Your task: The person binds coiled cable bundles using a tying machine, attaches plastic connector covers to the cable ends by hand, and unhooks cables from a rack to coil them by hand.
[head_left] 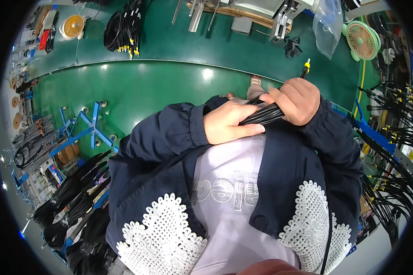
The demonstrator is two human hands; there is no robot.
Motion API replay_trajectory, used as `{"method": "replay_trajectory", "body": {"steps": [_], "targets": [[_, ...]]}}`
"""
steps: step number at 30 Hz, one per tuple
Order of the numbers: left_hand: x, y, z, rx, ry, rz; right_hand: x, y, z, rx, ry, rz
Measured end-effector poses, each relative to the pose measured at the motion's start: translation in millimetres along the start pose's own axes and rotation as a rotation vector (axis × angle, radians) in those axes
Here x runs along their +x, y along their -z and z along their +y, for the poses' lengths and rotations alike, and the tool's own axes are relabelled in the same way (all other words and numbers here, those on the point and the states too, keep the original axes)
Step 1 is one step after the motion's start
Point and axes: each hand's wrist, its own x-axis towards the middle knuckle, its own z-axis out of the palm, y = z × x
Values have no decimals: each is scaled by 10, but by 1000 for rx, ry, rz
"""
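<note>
A coiled bundle of black cable [264, 115] is held in front of my chest. My left hand [231, 120] wraps round its left part, with the thumb lying along the strands. Closed in a fist, my right hand [299, 101] grips the bundle's right part. Above that fist a cable end with a yellow band and a pale tip [307, 67] sticks up. The palms and the strands inside both hands are hidden.
Ahead is a green-topped table [179, 48] with black cable bundles [126, 27], a metal fixture [282, 20], small black parts [293, 47], a plastic bag [328, 27] and a green fan [362, 40]. A blue wheeled stand [94, 123] is at left. Hanging cables [394, 169] are at right.
</note>
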Motion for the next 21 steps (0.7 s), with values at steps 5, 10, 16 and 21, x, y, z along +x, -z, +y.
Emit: {"method": "replay_trajectory", "body": {"steps": [5,10,16,21], "targets": [[-3,-82,-91,-26,-16,108,20,10,-106,-20,55,36],[51,-24,24,-257,174,89,20,-187,-40,-35,-60,58],[146,87,54,691,78,497,161,-296,139,-56,-176,-48],[415,-9,-119,917,91,815,175,-376,266,-91,-303,-79]]}}
